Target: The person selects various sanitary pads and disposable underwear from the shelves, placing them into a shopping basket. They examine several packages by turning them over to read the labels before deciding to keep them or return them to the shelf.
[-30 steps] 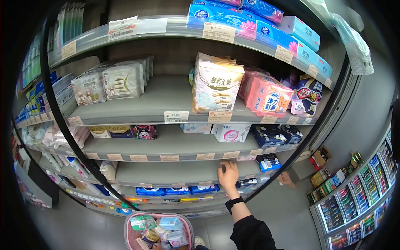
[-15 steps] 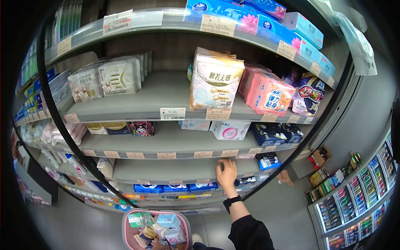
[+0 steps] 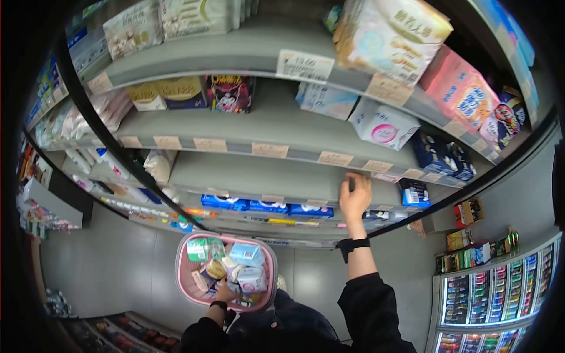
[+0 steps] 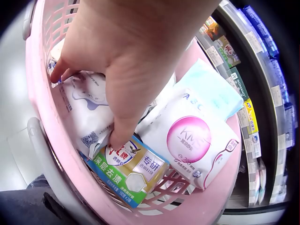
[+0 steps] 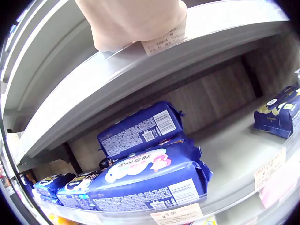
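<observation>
My left hand [image 3: 223, 290] is inside the pink basket [image 3: 184, 273]. It grips a white plastic-wrapped pack [image 4: 86, 105] with a QR code, thumb on the near side and fingers toward the basket wall. Beside the thumb lies a green and yellow soap pack [image 4: 126, 173]. A white KMS pack [image 4: 187, 140] and a light blue pack [image 4: 211, 89] sit to its right. My right hand [image 3: 355, 197] rests at the front edge of a lower shelf [image 3: 265, 176], fingers loosely curled and holding nothing. In the right wrist view it lies over the shelf edge by a price label [image 5: 166, 40].
Below the right hand, dark blue packs [image 5: 145, 173] sit on the shelf underneath. A small blue pack [image 3: 415, 193] stands right of that hand. Black upright posts [image 3: 112, 147] frame the shelves. A lit display rack [image 3: 494, 294] stands at the right.
The head view has tilted down, bringing the whole basket and the left hand into sight. My right hand stays at the same shelf edge.
</observation>
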Tool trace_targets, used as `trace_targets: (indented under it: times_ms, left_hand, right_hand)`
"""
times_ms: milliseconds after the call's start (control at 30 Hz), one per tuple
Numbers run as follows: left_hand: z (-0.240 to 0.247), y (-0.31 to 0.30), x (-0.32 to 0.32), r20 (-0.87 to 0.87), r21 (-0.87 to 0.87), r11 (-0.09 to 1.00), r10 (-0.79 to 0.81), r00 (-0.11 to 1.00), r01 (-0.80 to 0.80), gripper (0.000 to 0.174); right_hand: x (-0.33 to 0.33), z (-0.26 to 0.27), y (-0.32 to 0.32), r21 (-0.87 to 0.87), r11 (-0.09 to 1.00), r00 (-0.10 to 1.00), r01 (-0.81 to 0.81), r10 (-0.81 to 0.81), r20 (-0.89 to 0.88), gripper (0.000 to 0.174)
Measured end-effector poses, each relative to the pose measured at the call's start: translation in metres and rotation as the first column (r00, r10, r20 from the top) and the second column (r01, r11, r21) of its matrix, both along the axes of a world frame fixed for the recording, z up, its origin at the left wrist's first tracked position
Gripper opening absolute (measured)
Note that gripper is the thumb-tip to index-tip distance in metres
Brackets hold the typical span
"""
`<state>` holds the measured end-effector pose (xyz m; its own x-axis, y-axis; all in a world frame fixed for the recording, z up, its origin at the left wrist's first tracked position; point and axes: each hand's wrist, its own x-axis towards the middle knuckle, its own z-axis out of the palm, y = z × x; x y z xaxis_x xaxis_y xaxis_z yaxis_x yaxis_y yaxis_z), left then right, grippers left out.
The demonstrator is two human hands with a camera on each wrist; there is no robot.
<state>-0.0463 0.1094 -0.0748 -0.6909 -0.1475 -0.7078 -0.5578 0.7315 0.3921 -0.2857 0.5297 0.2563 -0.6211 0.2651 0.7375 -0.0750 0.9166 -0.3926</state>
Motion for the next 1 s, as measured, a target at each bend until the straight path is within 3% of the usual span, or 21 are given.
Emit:
trace_targets:
  times_ms: [100,200,300,367,433,467,500,567,600,633,700,733,767,833,867,933,1000]
  left_hand:
    - [0.003,0.0,-0.001,0.003,-0.06,0.998,-0.019,1.0,0.019,0.133]
    - [0.008,0.002,-0.003,-0.017,0.065,0.99,0.129,0.991,-0.128,0.123]
    - [-0.064,-0.005,-0.002,-0.062,0.181,0.957,0.243,0.968,-0.228,0.117]
    - [-0.062,-0.004,-0.001,-0.093,0.239,0.937,0.283,0.954,-0.255,0.114]
    - [-0.011,0.005,-0.01,-0.072,0.428,0.829,0.429,0.901,-0.36,0.107]
    - [-0.039,0.0,-0.009,-0.071,0.489,0.769,0.505,0.86,-0.411,0.096]
    - [-0.005,0.007,-0.015,-0.072,0.49,0.768,0.507,0.859,-0.412,0.096]
    - [0.09,0.023,-0.03,0.2,0.632,0.468,0.671,0.714,-0.617,0.086]
    - [0.14,0.029,-0.036,0.227,0.63,0.468,0.652,0.724,-0.619,0.073]
    - [0.138,0.027,-0.039,0.227,0.631,0.466,0.654,0.722,-0.62,0.073]
    - [0.133,0.019,-0.041,0.33,0.867,0.156,0.53,0.781,-0.472,0.064]
    - [0.15,0.02,-0.043,0.398,0.884,0.038,0.461,0.793,-0.465,0.063]
    - [0.167,0.021,-0.044,0.397,0.884,0.036,0.466,0.791,-0.465,0.063]
    - [0.213,0.029,-0.045,0.536,0.842,-0.287,0.358,0.765,-0.456,0.078]
    - [0.23,0.033,-0.047,0.535,0.843,-0.288,0.363,0.763,-0.454,0.078]
    - [0.259,0.041,-0.049,0.511,0.824,-0.422,0.261,0.819,-0.379,0.097]
    - [0.276,0.046,-0.05,0.504,0.807,-0.47,0.234,0.831,-0.357,0.102]
  right_hand:
    - [-0.003,-0.003,0.0,0.0,1.0,1.0,-0.011,0.012,-0.016,0.013]
    - [-0.003,-0.003,0.0,0.008,1.0,1.0,-0.005,0.005,-0.021,0.012]
    - [-0.004,-0.005,0.001,0.012,1.0,1.0,-0.003,0.004,-0.028,0.012]
    - [-0.003,-0.004,0.0,0.016,1.0,1.0,0.01,-0.01,-0.021,0.011]
    - [-0.003,-0.004,0.001,0.017,1.0,1.0,0.005,-0.005,-0.028,0.011]
    - [-0.003,-0.004,0.001,0.018,1.0,0.999,0.0,0.0,-0.035,0.011]
    - [-0.003,-0.004,0.001,0.018,1.0,0.999,-0.002,0.003,-0.036,0.011]
    - [-0.003,-0.005,0.001,0.024,1.0,0.999,-0.007,0.008,-0.044,0.011]
    - [-0.003,-0.004,0.001,0.024,1.0,0.999,-0.01,0.011,-0.045,0.011]
    - [-0.002,-0.004,0.001,0.018,1.0,0.999,-0.01,0.01,-0.04,0.011]
    - [-0.001,-0.004,0.0,0.011,1.0,0.999,-0.013,0.013,-0.034,0.011]
    - [-0.001,-0.005,0.001,0.009,1.0,1.0,-0.009,0.009,-0.026,0.011]
    - [-0.001,-0.005,0.001,0.006,1.0,1.0,-0.006,0.006,-0.019,0.011]
    - [-0.002,-0.006,0.001,0.006,1.0,1.0,-0.01,0.01,-0.024,0.012]
    - [-0.002,-0.006,0.001,0.008,1.0,1.0,-0.008,0.009,-0.03,0.012]
    - [-0.001,-0.006,0.001,0.001,1.0,1.0,-0.008,0.008,-0.02,0.013]
    - [0.0,-0.006,0.001,-0.004,1.0,1.0,-0.007,0.007,-0.007,0.013]
